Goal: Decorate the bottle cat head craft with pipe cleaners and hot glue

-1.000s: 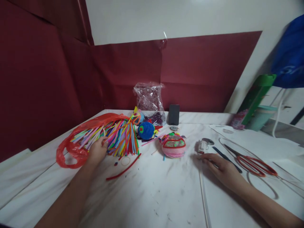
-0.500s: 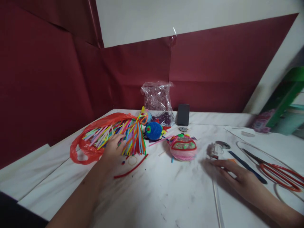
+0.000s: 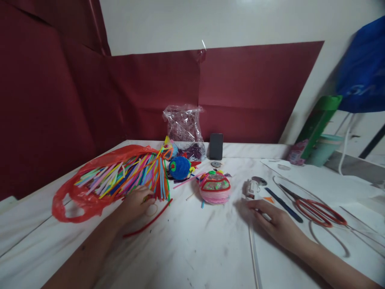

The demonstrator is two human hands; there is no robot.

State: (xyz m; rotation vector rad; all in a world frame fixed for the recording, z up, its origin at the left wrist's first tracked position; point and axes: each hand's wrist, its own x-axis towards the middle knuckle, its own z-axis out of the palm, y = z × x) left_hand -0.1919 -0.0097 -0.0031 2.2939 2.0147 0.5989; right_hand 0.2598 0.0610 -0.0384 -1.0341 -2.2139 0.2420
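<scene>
The left hand rests at the near ends of a fanned bundle of coloured pipe cleaners, its fingers curled down onto them; whether it has pinched one out cannot be told from this view. The bundle lies half inside a red plastic bag, spread on the left of the white surface. Just beside the left hand, a single red pipe cleaner lies loose, with a small ring touching the fingertips. The right hand lies flat and open, palm down, holding nothing. It rests over the far end of a thin white stick, and its fingertips are near a small white object. A blue tool and red-handled scissors lie to its right, untouched. Between the hands sits a pink wound piece edged in red and green, which looks complete. Behind it is a blue ball figure with small coloured parts, also apparently finished. As a judgement, two pieces are made, while most of the bundle is unused and nothing new is shaped in either hand. A clear bag and a dark upright block stand near the back wall.
</scene>
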